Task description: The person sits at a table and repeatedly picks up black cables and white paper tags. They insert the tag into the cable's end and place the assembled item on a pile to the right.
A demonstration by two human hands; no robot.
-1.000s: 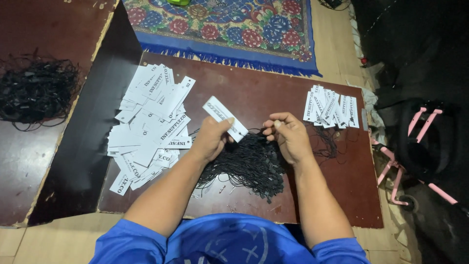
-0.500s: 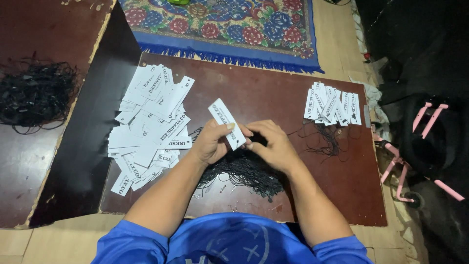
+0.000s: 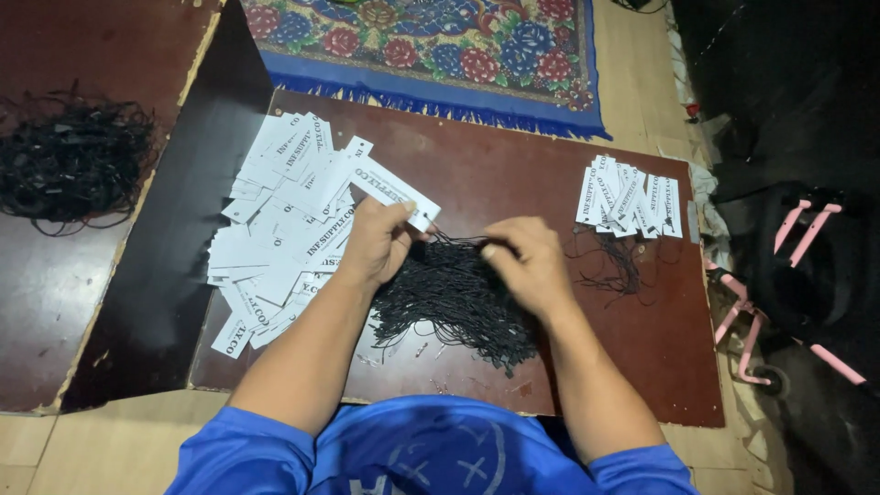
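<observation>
Left hand (image 3: pixel 374 246) pinching one white tag (image 3: pixel 392 192) above black string heap (image 3: pixel 458 302), right hand (image 3: pixel 527 266) fingers closed on a string; small strung stack (image 3: pixel 631 197) right of heap, large loose pile (image 3: pixel 280 215) left.

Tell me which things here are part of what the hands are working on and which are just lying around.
In use:
left hand holding a white tag
right hand on black strings
loose tag pile
tag row

Lying about:
patterned rug
second string heap
pink frame

A patterned rug (image 3: pixel 440 46) lies beyond, a pink-framed cart (image 3: pixel 788 275) beside
</observation>
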